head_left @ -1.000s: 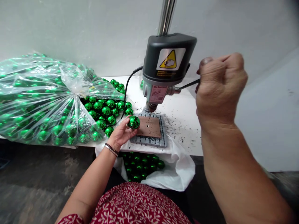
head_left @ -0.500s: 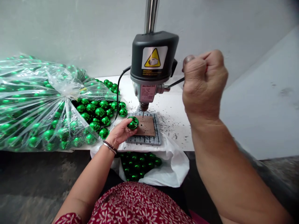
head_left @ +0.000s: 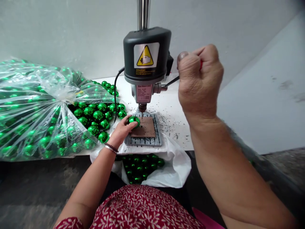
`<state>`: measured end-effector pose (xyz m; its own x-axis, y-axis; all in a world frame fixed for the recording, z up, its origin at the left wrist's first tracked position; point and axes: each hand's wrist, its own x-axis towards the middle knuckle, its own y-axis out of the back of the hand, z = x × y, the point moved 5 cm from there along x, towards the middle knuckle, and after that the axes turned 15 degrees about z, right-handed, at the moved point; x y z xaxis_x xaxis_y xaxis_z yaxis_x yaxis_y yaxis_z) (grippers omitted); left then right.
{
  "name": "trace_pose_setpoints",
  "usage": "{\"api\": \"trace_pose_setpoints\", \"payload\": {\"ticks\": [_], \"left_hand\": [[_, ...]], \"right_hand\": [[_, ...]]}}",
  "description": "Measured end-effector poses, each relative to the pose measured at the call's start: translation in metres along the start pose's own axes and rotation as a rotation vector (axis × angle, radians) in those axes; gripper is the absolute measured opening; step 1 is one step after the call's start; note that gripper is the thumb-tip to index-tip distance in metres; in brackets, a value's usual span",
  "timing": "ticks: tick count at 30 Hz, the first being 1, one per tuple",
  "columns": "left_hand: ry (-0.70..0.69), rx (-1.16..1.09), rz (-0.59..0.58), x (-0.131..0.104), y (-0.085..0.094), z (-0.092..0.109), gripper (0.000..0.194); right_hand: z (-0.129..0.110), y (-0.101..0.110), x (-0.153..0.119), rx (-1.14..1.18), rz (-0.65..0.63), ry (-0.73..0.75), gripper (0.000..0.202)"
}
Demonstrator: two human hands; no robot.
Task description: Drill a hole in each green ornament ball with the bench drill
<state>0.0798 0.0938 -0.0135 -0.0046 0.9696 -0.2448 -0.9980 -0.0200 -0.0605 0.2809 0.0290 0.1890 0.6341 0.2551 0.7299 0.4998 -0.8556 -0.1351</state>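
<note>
A shiny green ball (head_left: 134, 121) sits between the thumb and fingers of my left hand (head_left: 122, 129). That hand holds it over the left part of a brown board (head_left: 147, 129), just left of the drill bit (head_left: 142, 115). The small bench drill (head_left: 145, 57) stands behind the board, its bit pointing straight down. My right hand (head_left: 201, 81), raised at the right, is wrapped round the end of the drill's feed lever (head_left: 172, 81); the grip itself is mostly hidden by the fingers. A small hole shows in the board by the ball.
At the left lies a clear plastic bag (head_left: 63, 90) full of green balls, with several loose balls (head_left: 98, 115) beside it. Dark shavings are scattered over the white table (head_left: 182, 127). An open white bag (head_left: 177, 168) with more green balls hangs below the front edge.
The view has shifted slightly, so the drill appears further left. My left hand has turned the ball, its thumb now on the near side. My right hand stays on the lever.
</note>
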Motion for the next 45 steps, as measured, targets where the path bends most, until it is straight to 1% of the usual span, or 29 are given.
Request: {"api": "trace_pose_setpoints", "payload": {"ticks": [1, 3, 6, 8, 10, 14, 19, 22, 24, 30, 32, 35, 37, 39, 42, 45], "left_hand": [[-0.05, 0.044, 0.017, 0.003, -0.001, 0.0, 0.059], [-0.116, 0.095, 0.014, 0.009, -0.004, -0.001, 0.058], [-0.174, 0.193, 0.002, 0.015, -0.009, -0.001, 0.053], [-0.183, 0.269, 0.022, 0.017, -0.011, 0.0, 0.051], [-0.178, 0.317, 0.043, 0.016, -0.012, 0.002, 0.051], [-0.182, 0.349, 0.04, 0.013, -0.016, 0.005, 0.046], [-0.198, 0.396, 0.058, 0.009, -0.018, 0.01, 0.047], [-0.237, 0.447, 0.094, 0.008, -0.019, 0.013, 0.05], [-0.279, 0.479, 0.096, 0.007, -0.021, 0.014, 0.052], [-0.422, 0.457, 0.054, -0.004, -0.029, 0.019, 0.047], [-0.417, 0.43, 0.048, -0.007, -0.03, 0.018, 0.046], [-0.372, 0.363, 0.033, -0.009, -0.029, 0.016, 0.04], [-0.372, 0.368, 0.025, -0.01, -0.029, 0.015, 0.037], [-0.402, 0.431, 0.018, -0.009, -0.03, 0.016, 0.035], [-0.451, 0.586, 0.014, -0.007, -0.032, 0.021, 0.037], [-0.462, 0.71, -0.002, -0.004, -0.033, 0.026, 0.038]], "right_hand": [[-0.002, 0.0, 0.0, 0.001, -0.002, 0.005, 0.029], [-0.005, 0.0, 0.002, -0.007, -0.011, -0.004, 0.03], [-0.005, 0.0, 0.003, -0.032, -0.027, -0.083, 0.033], [-0.005, 0.0, 0.003, -0.021, -0.036, -0.113, 0.033], [-0.005, 0.0, 0.003, 0.007, -0.038, -0.095, 0.032], [-0.005, 0.001, 0.002, 0.033, -0.023, -0.035, 0.031], [-0.006, 0.001, 0.003, 0.013, -0.034, -0.058, 0.032], [-0.008, 0.0, 0.003, -0.025, -0.046, -0.066, 0.032], [-0.008, 0.0, 0.003, -0.031, -0.048, -0.063, 0.033], [-0.006, 0.002, 0.002, 0.023, -0.033, -0.03, 0.031], [-0.005, 0.001, 0.002, 0.03, -0.039, -0.026, 0.031], [-0.005, 0.001, 0.002, 0.002, -0.041, -0.027, 0.033], [-0.005, 0.001, 0.002, -0.03, -0.04, -0.034, 0.035], [-0.006, 0.001, 0.002, -0.04, -0.046, -0.059, 0.035], [-0.008, 0.001, 0.003, -0.015, -0.046, -0.101, 0.034], [-0.008, 0.002, 0.003, -0.027, -0.045, -0.126, 0.034]]}}
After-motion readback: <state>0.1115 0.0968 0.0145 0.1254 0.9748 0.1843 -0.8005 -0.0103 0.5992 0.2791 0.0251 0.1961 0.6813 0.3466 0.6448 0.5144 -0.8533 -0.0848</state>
